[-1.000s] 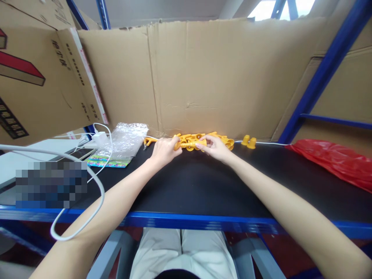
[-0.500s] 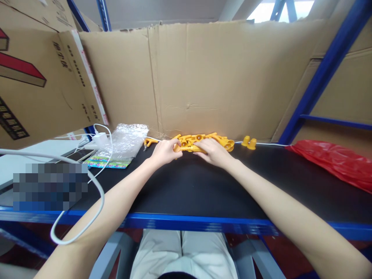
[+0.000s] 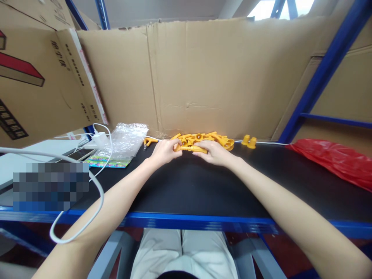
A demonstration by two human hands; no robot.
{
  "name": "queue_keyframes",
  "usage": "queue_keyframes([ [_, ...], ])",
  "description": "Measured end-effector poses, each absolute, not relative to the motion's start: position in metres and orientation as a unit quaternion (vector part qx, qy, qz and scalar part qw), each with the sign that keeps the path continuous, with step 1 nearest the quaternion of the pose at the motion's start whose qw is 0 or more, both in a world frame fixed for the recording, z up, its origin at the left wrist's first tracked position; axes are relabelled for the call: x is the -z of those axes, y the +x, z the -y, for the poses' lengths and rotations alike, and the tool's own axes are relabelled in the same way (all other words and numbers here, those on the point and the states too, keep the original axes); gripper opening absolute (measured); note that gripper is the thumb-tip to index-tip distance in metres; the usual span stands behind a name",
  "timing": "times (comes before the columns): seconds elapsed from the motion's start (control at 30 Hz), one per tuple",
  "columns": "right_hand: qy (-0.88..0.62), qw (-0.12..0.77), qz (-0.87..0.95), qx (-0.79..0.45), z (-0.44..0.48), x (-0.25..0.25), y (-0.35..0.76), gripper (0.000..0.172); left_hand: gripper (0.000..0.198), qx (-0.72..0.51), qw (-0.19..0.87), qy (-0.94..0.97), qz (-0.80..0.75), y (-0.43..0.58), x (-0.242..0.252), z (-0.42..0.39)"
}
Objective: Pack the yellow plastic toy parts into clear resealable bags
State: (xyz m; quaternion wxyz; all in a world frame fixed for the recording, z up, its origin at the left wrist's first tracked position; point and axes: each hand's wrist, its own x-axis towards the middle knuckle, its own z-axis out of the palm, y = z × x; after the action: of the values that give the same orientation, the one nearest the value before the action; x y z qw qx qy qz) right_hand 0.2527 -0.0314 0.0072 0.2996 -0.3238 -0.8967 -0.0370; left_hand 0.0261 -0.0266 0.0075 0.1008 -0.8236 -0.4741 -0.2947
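Note:
A yellow plastic part (image 3: 188,148) with a slim ridged stem spans the gap between my hands, just above the black tabletop (image 3: 194,186). My left hand (image 3: 165,151) is closed around its left end, where a rounded cup-like shape shows by the thumb. The other end is gripped by my right hand (image 3: 212,152), fingers over the top and thumb below. Right behind my hands lies a pile of similar yellow parts (image 3: 228,143), some with funnel-shaped ends. A forked yellow piece (image 3: 151,141) with a small metal bit sits left of my left hand.
Two yellow cup-shaped pieces (image 3: 252,143) stand to the right of the pile. Clear plastic wrap (image 3: 128,139) and white cables (image 3: 100,193) are at the left, a red plastic bag (image 3: 331,159) at the right. A cardboard wall (image 3: 209,77) closes off the back.
My right hand has tilted slightly, and more of the yellow part shows beneath its fingers. My left hand has stayed nearly in place.

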Motion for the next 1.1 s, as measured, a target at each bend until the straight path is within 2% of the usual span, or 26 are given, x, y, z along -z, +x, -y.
queue_keyframes([
  [0.3, -0.355, 0.298, 0.880, -0.103, 0.035, -0.019, 0.255, 0.032, 0.022, 0.278, 0.202, -0.820, 0.457, 0.032, -0.009, 0.035],
  [0.47, -0.387, 0.313, 0.851, -0.168, 0.039, -0.024, 0.256, 0.039, 0.022, 0.279, 0.246, -0.817, 0.440, 0.033, -0.008, 0.036],
  [0.77, -0.381, 0.320, 0.833, -0.242, 0.034, -0.022, 0.260, 0.042, 0.023, 0.270, 0.271, -0.812, 0.440, 0.037, -0.010, 0.039],
  [0.9, -0.374, 0.325, 0.831, -0.255, 0.033, -0.022, 0.259, 0.041, 0.022, 0.275, 0.269, -0.810, 0.443, 0.037, -0.011, 0.040],
  [1.1, -0.367, 0.329, 0.848, -0.196, 0.024, -0.011, 0.259, 0.039, 0.025, 0.276, 0.251, -0.812, 0.449, 0.034, -0.010, 0.035],
])
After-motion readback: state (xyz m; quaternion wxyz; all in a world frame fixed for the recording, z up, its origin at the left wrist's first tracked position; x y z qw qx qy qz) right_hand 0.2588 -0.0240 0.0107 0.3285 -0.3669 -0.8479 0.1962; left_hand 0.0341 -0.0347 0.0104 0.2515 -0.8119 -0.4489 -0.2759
